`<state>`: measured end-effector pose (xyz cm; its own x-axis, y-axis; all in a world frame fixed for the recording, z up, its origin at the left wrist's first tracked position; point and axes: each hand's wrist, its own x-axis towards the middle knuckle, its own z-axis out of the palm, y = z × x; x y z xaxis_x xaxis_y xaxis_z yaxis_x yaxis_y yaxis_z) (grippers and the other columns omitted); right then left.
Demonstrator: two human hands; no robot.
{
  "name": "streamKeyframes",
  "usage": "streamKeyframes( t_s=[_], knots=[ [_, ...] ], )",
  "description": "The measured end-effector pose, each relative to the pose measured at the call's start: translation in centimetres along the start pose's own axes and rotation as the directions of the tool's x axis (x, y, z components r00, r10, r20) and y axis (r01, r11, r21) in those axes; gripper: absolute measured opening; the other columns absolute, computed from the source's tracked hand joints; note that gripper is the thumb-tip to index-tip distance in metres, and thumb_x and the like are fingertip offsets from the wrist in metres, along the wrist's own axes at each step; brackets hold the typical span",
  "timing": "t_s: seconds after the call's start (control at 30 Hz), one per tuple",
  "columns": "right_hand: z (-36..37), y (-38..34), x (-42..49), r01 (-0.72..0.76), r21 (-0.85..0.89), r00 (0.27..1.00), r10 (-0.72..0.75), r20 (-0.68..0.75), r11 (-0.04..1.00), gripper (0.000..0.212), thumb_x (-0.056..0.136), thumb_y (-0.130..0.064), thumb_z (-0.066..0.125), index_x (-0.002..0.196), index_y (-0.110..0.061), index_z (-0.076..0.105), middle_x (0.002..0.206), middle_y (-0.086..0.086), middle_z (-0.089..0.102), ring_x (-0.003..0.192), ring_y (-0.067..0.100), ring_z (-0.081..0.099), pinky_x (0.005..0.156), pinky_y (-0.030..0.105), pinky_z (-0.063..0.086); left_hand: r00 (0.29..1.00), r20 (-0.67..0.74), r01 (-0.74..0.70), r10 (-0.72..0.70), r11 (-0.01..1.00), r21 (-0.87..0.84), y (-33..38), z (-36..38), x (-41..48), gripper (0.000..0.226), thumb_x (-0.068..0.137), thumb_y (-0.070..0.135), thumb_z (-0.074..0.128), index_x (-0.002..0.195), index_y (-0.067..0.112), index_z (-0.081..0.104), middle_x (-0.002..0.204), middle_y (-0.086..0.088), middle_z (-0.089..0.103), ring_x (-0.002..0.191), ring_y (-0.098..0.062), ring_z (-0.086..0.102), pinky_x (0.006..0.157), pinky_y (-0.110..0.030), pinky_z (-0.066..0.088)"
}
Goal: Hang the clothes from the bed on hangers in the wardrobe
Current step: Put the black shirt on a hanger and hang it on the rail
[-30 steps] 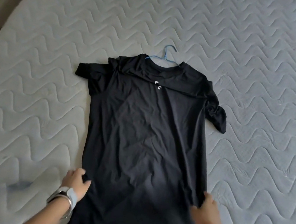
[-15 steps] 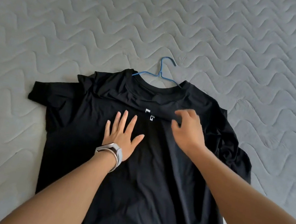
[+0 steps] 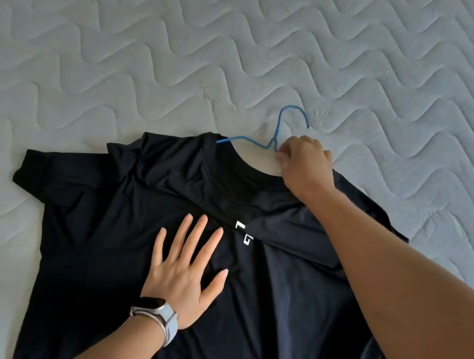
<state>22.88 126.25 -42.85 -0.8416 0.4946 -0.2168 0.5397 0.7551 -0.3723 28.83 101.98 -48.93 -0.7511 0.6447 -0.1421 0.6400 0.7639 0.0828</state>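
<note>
Head view: bed (image 3: 97, 33) carried the shirt (image 3: 122, 269), flat, likely soft, light and limp. Left hand (image 3: 183, 273) pressed it, fingers straight. Right hand (image 3: 303, 165) fingers pinched the thin, stiff hanger (image 3: 276, 129) below its hook, probably the best hold.

We saw a black T-shirt (image 3: 271, 309) lying flat and front up on the quilted grey mattress (image 3: 127, 38); its collar pointed away from us and its hem ran out of the bottom of the view; a small white logo sat on the chest; a slanting fold crossed the cloth just below the collar; the sleeve on the left of the view was spread out flat; a thin blue wire hanger (image 3: 276, 132) sat inside the neck opening, its hook lying on the mattress beyond the collar; our right hand (image 3: 303, 165) pinched it at the base of the hook; our left hand (image 3: 183, 276) pressed flat on the chest
</note>
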Motion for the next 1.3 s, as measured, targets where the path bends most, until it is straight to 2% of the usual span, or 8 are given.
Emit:
streamKeyframes(
  t_s=[0.23, 0.37, 0.6, 0.7, 0.87, 1.03, 1.17, 1.3],
  knots=[
    [-6.5, -1.7, -4.4, -0.016, 0.307, 0.987, 0.064, -0.145, 0.952, 0.027, 0.095, -0.016, 0.045, 0.112, -0.004, 0.062, 0.118, 0.012, 0.05, 0.1, 0.027, 0.053, 0.078, 0.025, 0.034, 0.998, 0.057, 0.018, -0.016, 0.999, -0.034, 0.4, -1.2, -0.1, 0.062, 0.083, 0.053, 0.031, 0.137, 0.025, 0.035, 0.147, -0.006, 0.04, 0.137, -0.021, 0.022, 0.108, -0.049, 0.016],
    [-12.3, -4.0, -9.4, 0.014, 0.407, 0.982, 0.063, -0.175, 0.913, 0.022, 0.091, -0.02, 0.053, 0.103, -0.009, 0.068, 0.093, -0.001, 0.053, 0.081, 0.012, 0.047, 0.068, 0.015, 0.031, 0.944, 0.328, 0.098, -0.038, 0.981, -0.169, 0.6, -5.4, 0.8, 0.064, 0.089, 0.054, 0.025, 0.146, 0.028, 0.016, 0.158, 0.005, 0.0, 0.146, -0.016, -0.002, 0.118, -0.043, 0.001],
    [-20.6, -10.4, -19.4, 0.027, 0.608, 0.998, 0.009, -0.057, 0.793, 0.013, 0.085, -0.02, 0.063, 0.092, -0.013, 0.071, 0.067, -0.011, 0.056, 0.062, 0.004, 0.05, 0.053, 0.014, 0.038, 0.978, -0.128, -0.044, -0.164, 0.439, -0.898, 3.9, -24.1, -4.3, 0.03, 0.094, 0.022, 0.046, 0.119, 0.01, 0.059, 0.122, -0.003, 0.061, 0.11, -0.007, 0.054, 0.09, -0.001, 0.039],
    [-23.5, -14.0, -24.5, 0.042, 0.633, 0.999, -0.052, -0.002, 0.773, 0.017, 0.086, -0.02, 0.06, 0.089, -0.008, 0.072, 0.057, -0.005, 0.054, 0.052, 0.006, 0.047, 0.051, 0.017, 0.038, 0.976, -0.012, -0.001, -0.216, 0.051, -0.999, 5.3, -33.4, -6.4, 0.04, 0.083, 0.044, 0.054, 0.103, 0.011, 0.063, 0.11, -0.009, 0.066, 0.104, -0.016, 0.06, 0.102, -0.032, 0.045],
    [-32.3, -20.0, -32.8, 0.144, 0.686, 0.965, -0.255, 0.062, 0.714, 0.026, 0.091, -0.021, 0.053, 0.094, 0.0, 0.069, 0.074, 0.004, 0.068, 0.072, 0.016, 0.066, 0.072, 0.023, 0.054, 0.975, -0.112, -0.114, -0.194, 0.001, -0.993, 4.2, -45.2, -12.7, 0.037, 0.085, 0.037, 0.056, 0.058, 0.013, 0.057, 0.062, -0.004, 0.062, 0.075, -0.022, 0.063, 0.088, -0.035, 0.052],
    [-40.4, -26.1, -41.3, 0.41, 0.414, 0.892, -0.451, 0.001, 0.813, 0.037, 0.093, -0.032, 0.046, 0.096, -0.007, 0.073, 0.098, 0.007, 0.074, 0.096, 0.016, 0.065, 0.083, 0.021, 0.046, 0.982, -0.184, -0.184, -0.036, 0.024, -0.983, 1.7, -56.2, -21.8, 0.016, 0.091, 0.008, 0.05, 0.075, 0.003, 0.052, 0.073, -0.017, 0.061, 0.065, -0.021, 0.062, 0.061, -0.017, 0.056],
    [-45.3, -30.4, -48.0, 0.577, 0.464, 0.768, -0.64, -0.027, 0.672, 0.033, 0.093, -0.024, 0.05, 0.097, 0.003, 0.07, 0.089, 0.007, 0.07, 0.071, 0.002, 0.064, 0.06, 0.001, 0.045, 0.966, -0.24, -0.233, -0.099, 0.075, -0.97, 0.0, -64.1, -30.1, 0.015, 0.092, 0.004, 0.046, 0.078, 0.004, 0.052, 0.078, -0.013, 0.061, 0.06, -0.015, 0.067, 0.068, -0.023, 0.058],
    [-48.8, -34.2, -51.9, 0.711, 0.438, 0.688, -0.675, -0.269, 0.55, 0.017, 0.086, -0.019, 0.062, 0.091, -0.006, 0.072, 0.085, 0.004, 0.07, 0.073, 0.004, 0.06, 0.075, 0.016, 0.045, 0.943, -0.272, -0.251, -0.192, 0.129, -0.959, -2.6, -70.5, -38.6, 0.019, 0.094, -0.001, 0.04, 0.08, 0.005, 0.051, 0.071, -0.006, 0.06, 0.046, -0.011, 0.067, 0.05, -0.019, 0.057]
  ],
)
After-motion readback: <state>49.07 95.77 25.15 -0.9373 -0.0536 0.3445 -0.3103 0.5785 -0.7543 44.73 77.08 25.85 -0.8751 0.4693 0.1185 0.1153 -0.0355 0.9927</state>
